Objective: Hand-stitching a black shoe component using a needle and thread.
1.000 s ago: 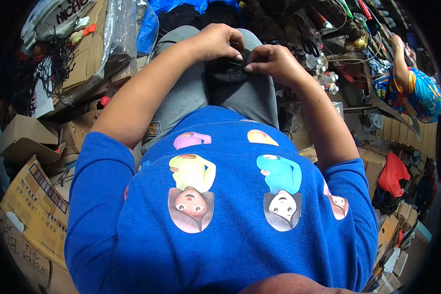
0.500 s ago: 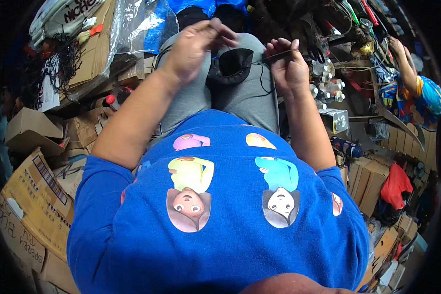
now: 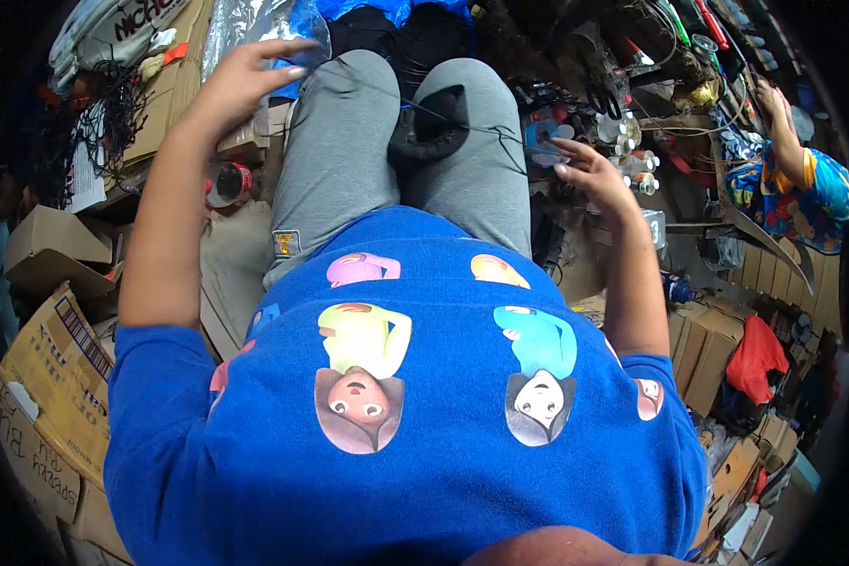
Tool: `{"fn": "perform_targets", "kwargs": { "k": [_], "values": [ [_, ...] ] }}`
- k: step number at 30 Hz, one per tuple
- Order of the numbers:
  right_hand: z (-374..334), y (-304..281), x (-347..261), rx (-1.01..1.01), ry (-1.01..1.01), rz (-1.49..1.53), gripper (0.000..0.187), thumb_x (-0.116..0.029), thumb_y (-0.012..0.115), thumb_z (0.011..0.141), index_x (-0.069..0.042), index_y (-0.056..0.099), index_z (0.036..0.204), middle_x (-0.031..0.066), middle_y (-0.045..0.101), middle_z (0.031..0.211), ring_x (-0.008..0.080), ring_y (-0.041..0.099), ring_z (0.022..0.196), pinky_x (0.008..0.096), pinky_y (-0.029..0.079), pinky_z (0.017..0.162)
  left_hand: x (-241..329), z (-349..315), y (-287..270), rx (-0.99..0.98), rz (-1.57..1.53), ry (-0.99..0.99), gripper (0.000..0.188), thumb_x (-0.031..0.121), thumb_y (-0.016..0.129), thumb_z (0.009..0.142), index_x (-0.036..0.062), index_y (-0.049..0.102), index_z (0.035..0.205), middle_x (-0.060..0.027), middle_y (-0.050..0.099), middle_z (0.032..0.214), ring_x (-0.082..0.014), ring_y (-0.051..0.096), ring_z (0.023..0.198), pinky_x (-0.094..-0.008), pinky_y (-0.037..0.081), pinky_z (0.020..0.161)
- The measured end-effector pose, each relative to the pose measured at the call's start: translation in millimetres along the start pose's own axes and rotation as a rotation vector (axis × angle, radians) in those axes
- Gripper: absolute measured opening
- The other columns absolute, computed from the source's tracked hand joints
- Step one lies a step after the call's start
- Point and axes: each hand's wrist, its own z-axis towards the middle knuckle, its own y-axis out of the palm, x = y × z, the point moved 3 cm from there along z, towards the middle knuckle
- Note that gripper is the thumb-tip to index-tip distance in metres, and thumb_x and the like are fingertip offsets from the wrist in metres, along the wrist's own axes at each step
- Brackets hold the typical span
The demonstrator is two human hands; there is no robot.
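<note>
A small black piece with a rounded opening, like a shoe upper (image 3: 428, 146), lies between my thighs. Thin black cord (image 3: 505, 135) trails from it across my right thigh, and another loose strand (image 3: 347, 87) crosses my left knee. My left hand (image 3: 253, 77) is raised left of that knee, thumb and index finger apart, no held thing visible. Right of my thigh, my right hand (image 3: 594, 177) hangs with thumb and fingers apart, clear of the black piece. Whether any thin strand touches either hand is too fine to make out.
Clear bottles (image 3: 640, 170) cluster beyond my right hand, and a red-labelled bottle (image 3: 228, 184) lies beside my left forearm. Cardboard boxes (image 3: 58, 247) and tangled black cords (image 3: 104, 132) are at left. Another person's arm (image 3: 781, 132) shows at far right.
My hands have spread apart, the left going outward left and the right slightly outward and down. The black piece has shifted a little and the cord now rests on my legs.
</note>
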Motion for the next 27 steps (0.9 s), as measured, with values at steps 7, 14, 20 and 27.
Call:
{"fn": "perform_targets", "kwargs": {
  "k": [7, 14, 20, 27],
  "values": [
    [38, 53, -157, -0.138, -0.349, -0.215, 0.048, -0.028, 0.064, 0.084, -0.007, 0.05, 0.125, 0.0016, 0.059, 0.088, 0.0081, 0.051, 0.079, 0.022, 0.042, 0.07, 68, -26, 108, -0.216, 0.378, 0.267, 0.036, 0.02, 0.073, 0.07, 0.0045, 0.062, 0.101, -0.0126, 0.057, 0.101, -0.03, 0.057, 0.095, -0.0359, 0.046, 0.083],
    [56, 78, -133, -0.274, -0.05, -0.438, 0.036, -0.035, 0.064, 0.084, 0.001, 0.063, 0.083, -0.0026, 0.056, 0.07, 0.0066, 0.048, 0.068, 0.0263, 0.041, 0.063, 60, -10, 136, -0.262, 0.364, 0.282, 0.033, 0.019, 0.073, 0.07, 0.0083, 0.058, 0.097, -0.0091, 0.056, 0.095, -0.0312, 0.058, 0.09, -0.0391, 0.048, 0.076],
    [43, 88, -102, -0.217, 0.018, 0.181, 0.033, -0.034, 0.06, 0.088, -0.001, 0.064, 0.088, -0.0021, 0.061, 0.078, 0.0037, 0.052, 0.073, 0.0194, 0.041, 0.067, 58, -7, 140, -0.305, 0.355, 0.285, 0.033, 0.011, 0.074, 0.066, 0.0057, 0.054, 0.092, -0.0101, 0.054, 0.097, -0.0324, 0.056, 0.089, -0.0395, 0.045, 0.074],
    [53, 90, -105, -0.154, -0.078, -0.027, 0.04, -0.036, 0.058, 0.089, 0.003, 0.064, 0.095, 0.0015, 0.062, 0.079, 0.008, 0.052, 0.072, 0.0247, 0.043, 0.067, 62, -15, 106, -0.127, 0.329, 0.354, 0.037, 0.018, 0.076, 0.066, 0.0073, 0.061, 0.098, -0.0107, 0.059, 0.095, -0.0294, 0.058, 0.092, -0.0366, 0.047, 0.079]
  ]
}}
